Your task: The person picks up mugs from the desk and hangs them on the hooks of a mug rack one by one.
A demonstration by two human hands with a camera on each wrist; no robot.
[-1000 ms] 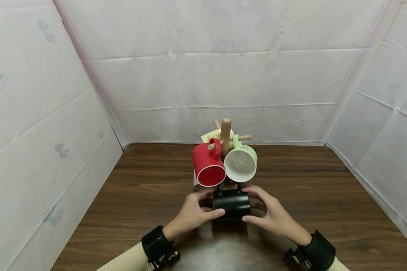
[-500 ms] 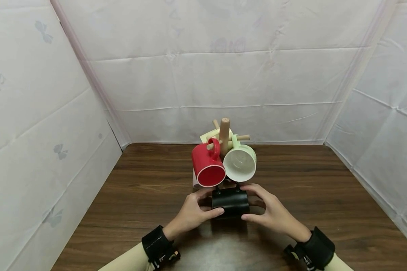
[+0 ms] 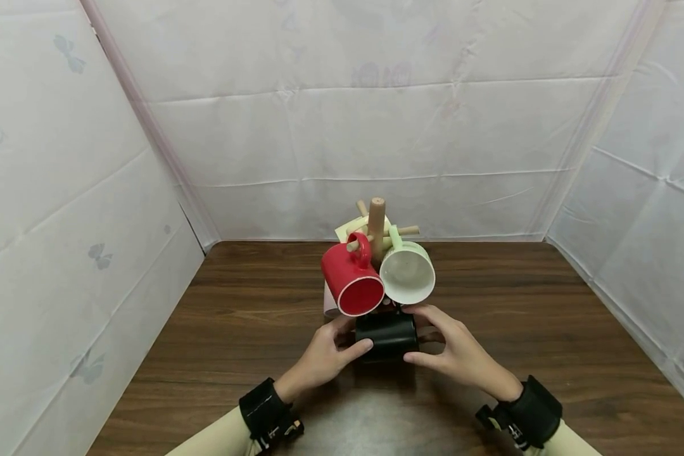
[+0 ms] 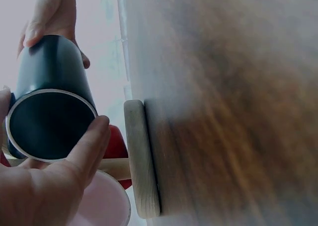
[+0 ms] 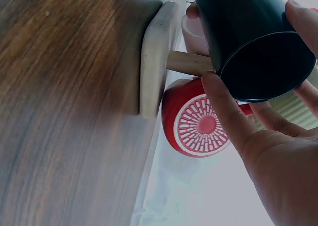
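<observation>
A black mug lies sideways between my two hands, held off the table in front of a wooden mug tree. My left hand grips its open end, thumb on the near side; the white-edged rim faces that palm. My right hand holds the bottom end between thumb and fingers. The handle points toward the tree, mostly hidden. Just above, a red mug and a pale green mug hang by their handles from pegs.
A pale pink mug hangs low at the left. Another red mug, its bottom patterned, sits low beside the wooden base. A yellow piece shows at the back. White sheeting walls in the brown table.
The black mug has risen slightly and rolled, its handle going from partly visible to mostly hidden. The red mug's opening and the green mug have shifted a little to the right.
</observation>
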